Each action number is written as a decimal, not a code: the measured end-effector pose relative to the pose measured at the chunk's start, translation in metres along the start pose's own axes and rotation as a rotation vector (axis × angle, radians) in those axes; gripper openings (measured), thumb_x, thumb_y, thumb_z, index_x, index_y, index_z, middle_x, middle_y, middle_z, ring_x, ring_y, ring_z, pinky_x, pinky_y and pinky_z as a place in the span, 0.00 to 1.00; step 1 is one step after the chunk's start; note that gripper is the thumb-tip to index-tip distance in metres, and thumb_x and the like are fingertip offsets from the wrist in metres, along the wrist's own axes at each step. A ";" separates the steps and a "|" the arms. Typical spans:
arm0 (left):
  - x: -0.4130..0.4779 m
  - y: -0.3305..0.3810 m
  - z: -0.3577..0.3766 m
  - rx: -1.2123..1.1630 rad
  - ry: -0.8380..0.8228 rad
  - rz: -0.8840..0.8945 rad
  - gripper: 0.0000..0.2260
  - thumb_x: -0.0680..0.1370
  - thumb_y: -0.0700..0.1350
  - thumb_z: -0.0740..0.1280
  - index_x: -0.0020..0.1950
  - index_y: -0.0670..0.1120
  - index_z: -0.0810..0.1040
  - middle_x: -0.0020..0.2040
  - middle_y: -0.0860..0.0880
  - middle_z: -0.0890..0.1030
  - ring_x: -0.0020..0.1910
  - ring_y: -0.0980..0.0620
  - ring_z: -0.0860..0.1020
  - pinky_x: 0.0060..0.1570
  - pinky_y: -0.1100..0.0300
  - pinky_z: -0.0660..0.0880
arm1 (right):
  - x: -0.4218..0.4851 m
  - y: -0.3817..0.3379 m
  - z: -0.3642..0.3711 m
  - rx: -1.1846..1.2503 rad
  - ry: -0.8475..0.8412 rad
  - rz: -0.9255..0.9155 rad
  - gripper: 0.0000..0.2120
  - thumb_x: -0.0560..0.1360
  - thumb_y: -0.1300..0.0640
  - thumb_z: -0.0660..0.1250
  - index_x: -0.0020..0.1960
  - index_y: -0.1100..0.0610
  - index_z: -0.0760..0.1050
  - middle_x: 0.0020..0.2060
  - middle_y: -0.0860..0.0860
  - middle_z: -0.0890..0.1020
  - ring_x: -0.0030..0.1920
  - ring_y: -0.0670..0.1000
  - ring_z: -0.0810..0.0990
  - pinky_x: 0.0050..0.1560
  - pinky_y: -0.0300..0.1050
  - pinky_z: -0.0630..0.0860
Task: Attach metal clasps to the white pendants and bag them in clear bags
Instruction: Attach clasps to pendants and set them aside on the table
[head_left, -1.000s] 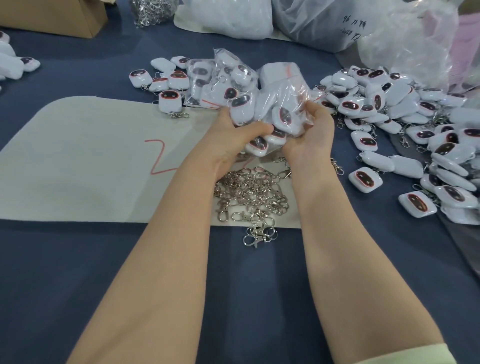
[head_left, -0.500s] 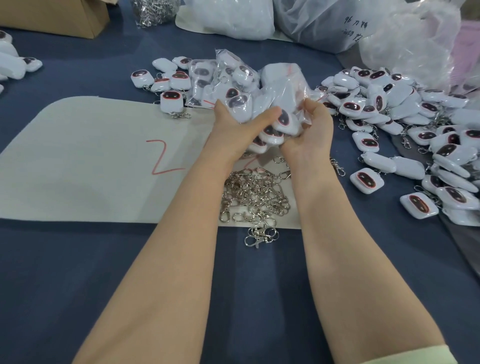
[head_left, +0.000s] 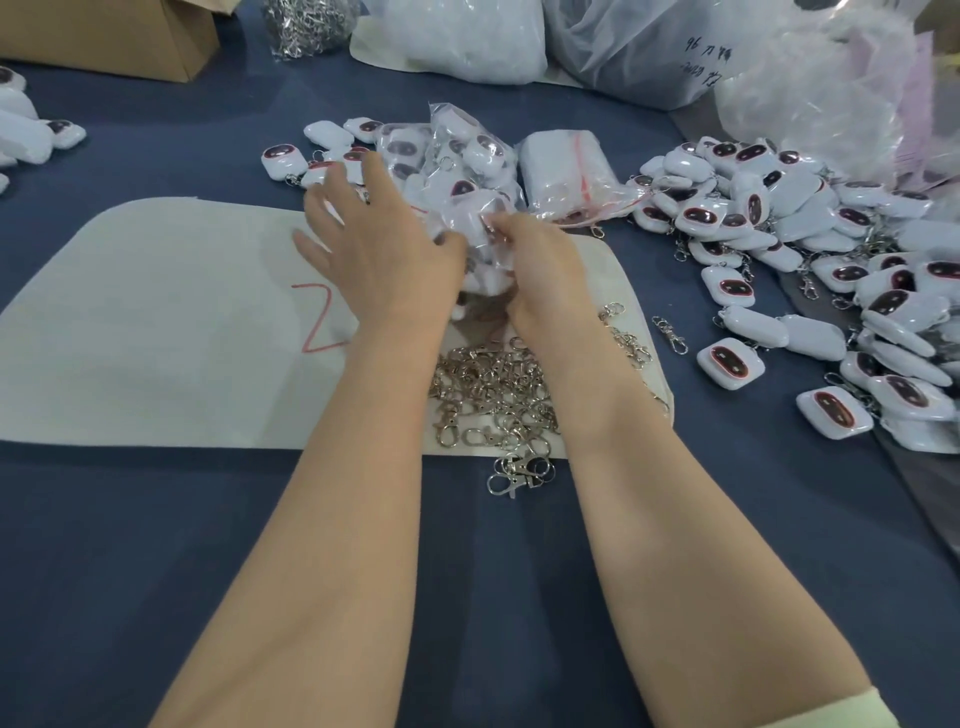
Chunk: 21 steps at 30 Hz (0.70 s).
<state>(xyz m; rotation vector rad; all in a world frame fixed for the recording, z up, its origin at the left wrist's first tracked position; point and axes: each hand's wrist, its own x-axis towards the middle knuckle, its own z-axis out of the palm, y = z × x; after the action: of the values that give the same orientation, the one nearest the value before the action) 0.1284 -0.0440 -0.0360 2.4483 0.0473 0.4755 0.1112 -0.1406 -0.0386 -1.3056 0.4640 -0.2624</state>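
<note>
Metal clasps (head_left: 493, 395) on mat (head_left: 156, 322) beside clear bags (head_left: 457, 171), white pendants (head_left: 779, 223) right.

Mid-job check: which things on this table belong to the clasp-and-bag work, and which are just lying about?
In the job:
bagged pendants, touched by left hand and right hand
metal clasps
loose white pendants
empty clear bags

Lying about:
cardboard box
large plastic sacks, contents unclear
</note>
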 end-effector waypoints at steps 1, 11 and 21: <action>0.001 0.003 -0.002 -0.019 0.050 0.058 0.29 0.72 0.53 0.68 0.71 0.47 0.65 0.71 0.45 0.65 0.70 0.43 0.63 0.68 0.50 0.60 | -0.001 -0.002 -0.001 -0.168 0.009 -0.083 0.15 0.80 0.58 0.61 0.35 0.54 0.76 0.29 0.46 0.79 0.34 0.46 0.78 0.44 0.41 0.75; -0.026 0.027 0.023 -0.041 -0.231 0.331 0.20 0.77 0.42 0.65 0.68 0.44 0.67 0.59 0.44 0.75 0.57 0.44 0.74 0.50 0.52 0.70 | 0.006 -0.038 -0.059 -0.799 0.240 -0.230 0.16 0.80 0.53 0.57 0.50 0.60 0.81 0.45 0.57 0.84 0.46 0.55 0.82 0.51 0.47 0.78; -0.014 0.018 0.015 0.053 -0.226 0.217 0.19 0.78 0.41 0.63 0.69 0.44 0.67 0.62 0.43 0.75 0.60 0.42 0.73 0.56 0.48 0.71 | 0.008 -0.025 -0.099 -1.199 0.592 0.023 0.19 0.77 0.61 0.59 0.68 0.59 0.67 0.71 0.61 0.65 0.72 0.63 0.61 0.73 0.54 0.57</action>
<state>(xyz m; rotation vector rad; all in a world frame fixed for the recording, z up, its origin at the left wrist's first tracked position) 0.1188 -0.0693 -0.0409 2.5565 -0.3063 0.2896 0.0734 -0.2358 -0.0348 -2.3914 1.2527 -0.3693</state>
